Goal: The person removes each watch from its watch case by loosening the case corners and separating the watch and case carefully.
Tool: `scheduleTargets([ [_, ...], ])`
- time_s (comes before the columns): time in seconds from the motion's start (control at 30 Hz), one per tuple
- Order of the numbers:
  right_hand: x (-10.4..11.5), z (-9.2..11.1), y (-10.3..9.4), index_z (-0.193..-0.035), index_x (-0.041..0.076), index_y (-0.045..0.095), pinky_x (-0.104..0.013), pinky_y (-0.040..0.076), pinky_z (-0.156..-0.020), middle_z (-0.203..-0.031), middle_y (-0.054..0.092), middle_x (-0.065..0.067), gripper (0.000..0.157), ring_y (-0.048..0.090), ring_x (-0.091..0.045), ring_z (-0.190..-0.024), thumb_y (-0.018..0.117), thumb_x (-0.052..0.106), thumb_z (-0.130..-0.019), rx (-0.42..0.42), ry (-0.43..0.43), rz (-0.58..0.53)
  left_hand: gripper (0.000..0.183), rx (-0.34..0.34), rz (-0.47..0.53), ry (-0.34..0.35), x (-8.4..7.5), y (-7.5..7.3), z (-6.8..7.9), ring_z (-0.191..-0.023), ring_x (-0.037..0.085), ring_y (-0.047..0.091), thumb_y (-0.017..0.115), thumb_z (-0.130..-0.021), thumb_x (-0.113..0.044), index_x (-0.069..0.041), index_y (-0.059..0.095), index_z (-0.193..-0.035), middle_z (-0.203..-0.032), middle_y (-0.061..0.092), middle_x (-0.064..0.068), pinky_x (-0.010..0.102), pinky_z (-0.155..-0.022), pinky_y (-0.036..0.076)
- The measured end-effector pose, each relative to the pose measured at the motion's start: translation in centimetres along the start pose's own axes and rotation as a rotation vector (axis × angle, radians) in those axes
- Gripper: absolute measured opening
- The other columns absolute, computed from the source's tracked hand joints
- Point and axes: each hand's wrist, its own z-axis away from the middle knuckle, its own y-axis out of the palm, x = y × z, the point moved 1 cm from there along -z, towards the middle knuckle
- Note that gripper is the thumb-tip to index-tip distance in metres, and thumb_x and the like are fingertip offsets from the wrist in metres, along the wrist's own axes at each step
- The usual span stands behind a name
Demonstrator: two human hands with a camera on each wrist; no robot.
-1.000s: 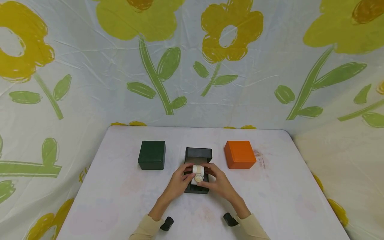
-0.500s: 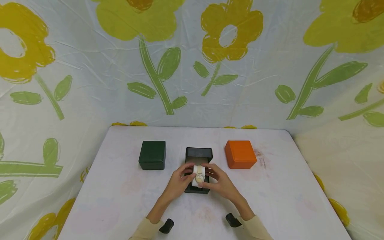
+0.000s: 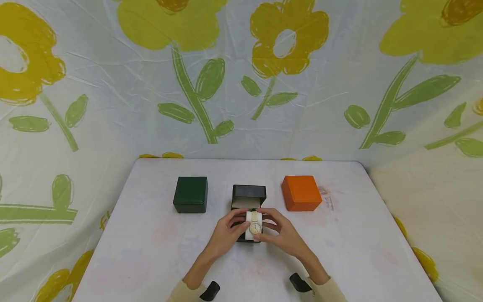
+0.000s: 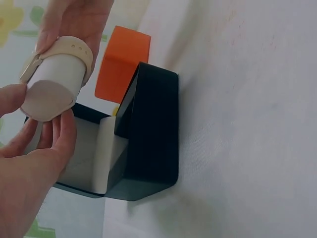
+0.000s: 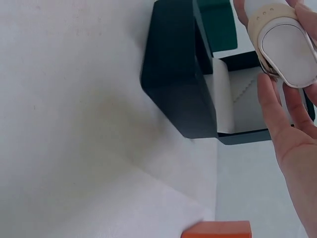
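A wristwatch (image 3: 255,227) with a cream strap is wrapped round a white watch cushion (image 4: 57,79). My left hand (image 3: 223,235) pinches one end of the cushion between thumb and fingertips. At the other end my right hand (image 3: 284,237) holds it the same way, its fingers curled about the end beside the strap. Both hands keep the cushion above an open dark watch box (image 3: 249,192), whose lid stands up at the back. A pale lining (image 5: 242,104) shows inside the box in the right wrist view. In the head view, hands and cushion cover much of its base.
A closed dark green box (image 3: 190,194) sits left of the open box. To the right is a closed orange box (image 3: 301,193). All rest on a white-covered table (image 3: 151,251), with a flowered cloth (image 3: 302,121) hanging behind and at the sides.
Both hands have drawn the watch on its cushion slightly toward me and to the right. More of the pale inside of the box's lid shows. The boxes have stayed put.
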Motion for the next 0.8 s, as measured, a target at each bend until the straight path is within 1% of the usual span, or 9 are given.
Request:
scheduleTargets([
  [0.1,0.4,0.3,-0.2,-0.144,0.009,0.053,-0.03,0.051,-0.102,-0.14,0.055,-0.006,0.069,0.054,-0.037,-0.124,0.087,0.012,-0.084,-0.003,-0.005,-0.01,0.044,0.005,0.022,-0.014,-0.3,0.3,0.2,-0.123,0.03,0.057,0.064,-0.103,-0.013,-0.001,0.053,-0.144,-0.138,0.057,0.016,0.024,-0.099,0.051],
  [0.23,0.6,0.5,-0.3,-0.143,0.016,0.055,-0.03,0.051,-0.103,-0.139,0.056,-0.005,0.068,0.054,-0.04,-0.125,0.087,0.011,-0.084,-0.011,-0.002,-0.012,0.044,0.007,-0.006,-0.024,-0.3,0.7,0.1,-0.12,0.027,0.059,0.064,-0.103,-0.014,-0.005,0.054,-0.145,-0.131,0.061,0.015,0.024,-0.097,0.051],
  [0.3,0.7,0.6,-0.4,-0.142,0.018,0.055,-0.03,0.051,-0.103,-0.138,0.056,-0.006,0.067,0.054,-0.038,-0.125,0.087,0.012,-0.084,-0.012,-0.002,-0.009,0.045,0.008,-0.023,-0.02,-0.3,0.9,0.1,-0.118,0.026,0.06,0.064,-0.103,-0.015,-0.007,0.054,-0.147,-0.128,0.063,0.014,0.024,-0.095,0.052],
  [0.37,0.8,0.8,-0.6,-0.143,0.017,0.055,-0.03,0.051,-0.102,-0.138,0.056,-0.007,0.067,0.055,-0.035,-0.124,0.087,0.012,-0.084,-0.012,-0.007,-0.002,0.045,0.014,-0.033,-0.014,-0.2,1.1,0.1,-0.116,0.026,0.062,0.064,-0.104,-0.016,-0.009,0.054,-0.148,-0.126,0.064,0.014,0.024,-0.093,0.053],
  [0.5,0.8,1.1,-0.9,-0.144,0.01,0.054,-0.029,0.051,-0.102,-0.138,0.056,-0.007,0.067,0.056,-0.026,-0.123,0.086,0.012,-0.085,-0.009,-0.01,0.019,0.044,0.021,-0.042,-0.003,-0.1,1.4,0.0,-0.114,0.025,0.064,0.064,-0.104,-0.019,-0.013,0.055,-0.147,-0.125,0.065,0.011,0.027,-0.093,0.054],
  [0.6,0.8,1.3,-1.1,-0.145,0.006,0.052,-0.028,0.05,-0.103,-0.14,0.055,-0.007,0.069,0.056,-0.024,-0.124,0.086,0.012,-0.086,-0.002,-0.007,0.028,0.044,0.011,-0.045,0.002,-0.1,1.6,-0.1,-0.113,0.024,0.064,0.066,-0.103,-0.02,-0.012,0.057,-0.145,-0.123,0.066,0.009,0.027,-0.094,0.054],
  [0.67,0.8,1.4,-1.2,-0.146,0.005,0.051,-0.028,0.049,-0.104,-0.142,0.055,-0.007,0.07,0.055,-0.024,-0.126,0.085,0.013,-0.086,0.007,-0.001,0.027,0.043,0.001,-0.036,0.011,-0.1,1.7,-0.1,-0.112,0.025,0.064,0.067,-0.102,-0.018,-0.009,0.058,-0.144,-0.121,0.066,0.01,0.028,-0.094,0.054],
  [0.8,0.8,1.4,-1.4,-0.149,0.007,0.048,-0.027,0.047,-0.107,-0.146,0.051,-0.01,0.072,0.052,-0.023,-0.13,0.084,0.012,-0.087,0.03,-0.016,0.031,0.044,-0.019,-0.009,0.025,0.0,1.9,-0.3,-0.11,0.023,0.064,0.07,-0.1,-0.015,-0.003,0.059,-0.141,-0.118,0.067,0.012,0.028,-0.093,0.055],
])
